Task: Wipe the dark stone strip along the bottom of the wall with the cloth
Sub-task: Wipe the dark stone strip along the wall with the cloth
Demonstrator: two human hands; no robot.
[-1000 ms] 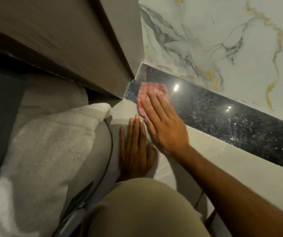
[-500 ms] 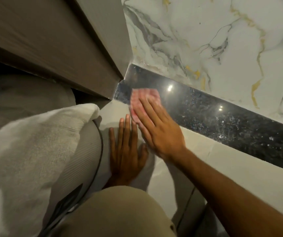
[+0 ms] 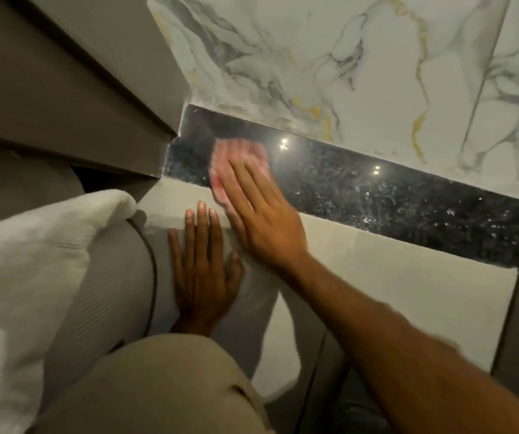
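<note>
A dark speckled stone strip (image 3: 377, 198) runs along the foot of the marble wall, from a brown wooden corner at the left down to the right. My right hand (image 3: 261, 211) lies flat with its fingers pressing a pink cloth (image 3: 236, 158) against the strip's left part. The cloth is blurred and partly hidden under my fingers. My left hand (image 3: 204, 270) rests palm down on the pale floor tile, just left of and below my right hand, fingers spread, holding nothing.
White and grey marble wall (image 3: 361, 64) with gold veins rises above the strip. Brown wooden furniture (image 3: 73, 89) closes the left corner. A white towel (image 3: 23, 261) and grey ribbed fabric (image 3: 110, 277) lie at the left. My knee in beige trousers (image 3: 164, 386) is at the bottom.
My right hand and the pink cloth have slid a little to the right along the strip, away from the wooden corner. My left hand has stayed flat on the floor.
</note>
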